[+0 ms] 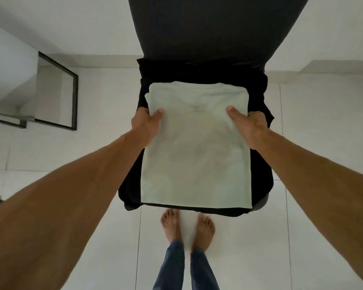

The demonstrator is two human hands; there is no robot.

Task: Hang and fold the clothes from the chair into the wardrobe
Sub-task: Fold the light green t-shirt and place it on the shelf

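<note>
— Where's the shirt?

— The pale green T-shirt (197, 155) lies folded flat in the centre of the frame. It sits on a heap of black clothes (265, 95) that covers the seat of the dark chair (197, 28).

— And the hands?

— Both are on it. The left grip (146, 124), a bare hand, pinches the shirt's left edge with the thumb on top and the fingers tucked under, out of sight. The right grip (250, 127) holds the right edge the same way, its thumb pointing inward over the cloth.

— Is it lifted off the pile?

— Can't tell. Its near hem reaches almost to the front of the seat.

— What else is there?

— A black-framed mirror (55, 91) leans at the left of the frame. Bare feet (170, 225) below blue jeans (172, 264) stand on the white tiled floor (312, 132), just in front of the chair.
</note>
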